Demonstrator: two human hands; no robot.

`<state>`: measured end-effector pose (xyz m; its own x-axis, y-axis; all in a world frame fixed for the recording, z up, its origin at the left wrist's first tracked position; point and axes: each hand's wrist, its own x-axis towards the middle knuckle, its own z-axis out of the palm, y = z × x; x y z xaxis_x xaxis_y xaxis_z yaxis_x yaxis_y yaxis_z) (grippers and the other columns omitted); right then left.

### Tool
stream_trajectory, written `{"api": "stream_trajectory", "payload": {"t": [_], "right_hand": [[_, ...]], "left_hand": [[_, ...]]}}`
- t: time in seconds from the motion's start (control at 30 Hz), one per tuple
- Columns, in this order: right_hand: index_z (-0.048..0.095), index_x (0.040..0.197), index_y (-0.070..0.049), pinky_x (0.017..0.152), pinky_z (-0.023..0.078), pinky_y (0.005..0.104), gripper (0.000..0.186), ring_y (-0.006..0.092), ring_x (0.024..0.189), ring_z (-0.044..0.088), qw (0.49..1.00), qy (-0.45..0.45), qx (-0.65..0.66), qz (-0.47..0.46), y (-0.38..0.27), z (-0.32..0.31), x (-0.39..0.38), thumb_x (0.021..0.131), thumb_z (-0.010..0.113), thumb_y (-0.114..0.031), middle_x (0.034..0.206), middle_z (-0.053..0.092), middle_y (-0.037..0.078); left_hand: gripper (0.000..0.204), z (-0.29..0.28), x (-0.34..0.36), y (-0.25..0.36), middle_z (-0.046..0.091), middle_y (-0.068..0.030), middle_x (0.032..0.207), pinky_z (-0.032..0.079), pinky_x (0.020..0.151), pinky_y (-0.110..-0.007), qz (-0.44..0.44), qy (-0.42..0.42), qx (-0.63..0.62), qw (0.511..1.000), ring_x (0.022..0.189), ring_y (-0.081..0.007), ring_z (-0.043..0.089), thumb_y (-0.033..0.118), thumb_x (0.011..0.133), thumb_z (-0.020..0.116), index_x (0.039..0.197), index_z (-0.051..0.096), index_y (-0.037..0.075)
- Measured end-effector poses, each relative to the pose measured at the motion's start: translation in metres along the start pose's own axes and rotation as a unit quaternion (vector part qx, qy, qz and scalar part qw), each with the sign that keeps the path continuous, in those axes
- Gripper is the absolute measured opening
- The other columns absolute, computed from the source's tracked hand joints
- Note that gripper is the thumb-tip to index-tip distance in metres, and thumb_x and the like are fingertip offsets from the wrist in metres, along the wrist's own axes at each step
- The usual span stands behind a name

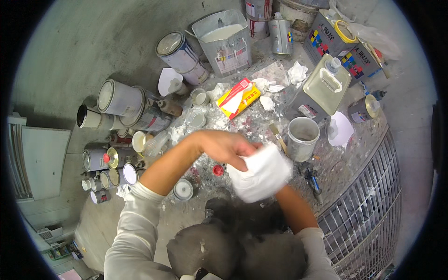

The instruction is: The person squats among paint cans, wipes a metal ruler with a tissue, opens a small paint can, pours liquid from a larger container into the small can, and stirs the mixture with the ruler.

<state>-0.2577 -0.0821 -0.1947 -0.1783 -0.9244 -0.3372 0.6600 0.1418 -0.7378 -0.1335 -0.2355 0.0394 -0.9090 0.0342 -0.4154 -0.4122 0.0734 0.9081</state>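
My left hand (pixel 228 148) is closed on a white paper tissue (pixel 261 173), gripping its upper left edge between thumb and fingers. The tissue is folded or bunched and slightly blurred. My right forearm (pixel 295 207) comes up behind it, and the tissue covers the right hand, so its fingers do not show. Beyond my hands lies a red and yellow tissue pack (pixel 242 96) with a white sheet sticking out of its opening. A small red cap (pixel 218 170) is just left of the held tissue.
A grey tub (pixel 304 140) with a brush (pixel 278 138) beside it stands right of my hands. Behind is a square metal can (pixel 322 88). Paint cans (pixel 122 98) crowd the left, a large bucket (pixel 224 46) the back. A metal grating (pixel 364 200) borders the right.
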Motion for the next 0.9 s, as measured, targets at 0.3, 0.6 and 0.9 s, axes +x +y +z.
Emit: {"api": "stream_trajectory", "payload": {"t": [0.3, 0.6, 0.9], "right_hand": [[0.061, 0.111, 0.000, 0.085, 0.051, 0.0282, 0.027, 0.0141, 0.093, 0.064, 0.939, -0.011, -0.310, 0.145, -0.031, -0.008, -0.055, 0.089, 0.070, -0.013, 0.100, 0.068, 0.007], [0.064, 0.110, 0.001, 0.074, 0.051, 0.0256, 0.024, 0.0114, 0.083, 0.063, 0.915, -0.119, -0.386, -0.009, -0.170, 0.090, -0.035, 0.091, 0.067, -0.014, 0.091, 0.068, 0.006], [0.060, 0.117, 0.002, 0.079, 0.053, 0.0334, 0.045, 0.0221, 0.091, 0.066, 0.740, -0.078, -0.559, -0.366, -0.269, 0.231, 0.072, 0.084, 0.074, -0.025, 0.105, 0.067, 0.012]], "left_hand": [[0.019, -0.057, 0.108, -0.100, 0.070, -0.0164, 0.089, 0.052, 0.081, -0.046, -0.256, 0.465, 0.415, 0.739, 0.088, -0.0361, 0.066, 0.014, 0.081, 0.059, 0.091, 0.073, 0.007], [0.029, -0.084, 0.060, -0.029, 0.069, -0.0220, 0.096, 0.052, 0.081, -0.040, 0.017, 0.677, 0.057, 0.734, 0.090, -0.0353, 0.068, 0.016, 0.078, 0.067, 0.104, 0.067, 0.002], [0.037, -0.042, 0.047, 0.002, 0.065, -0.0168, 0.113, 0.052, 0.083, -0.037, 0.197, 0.605, -0.466, 0.615, 0.095, -0.0246, 0.065, 0.008, 0.088, 0.056, 0.122, 0.053, -0.007]]}}
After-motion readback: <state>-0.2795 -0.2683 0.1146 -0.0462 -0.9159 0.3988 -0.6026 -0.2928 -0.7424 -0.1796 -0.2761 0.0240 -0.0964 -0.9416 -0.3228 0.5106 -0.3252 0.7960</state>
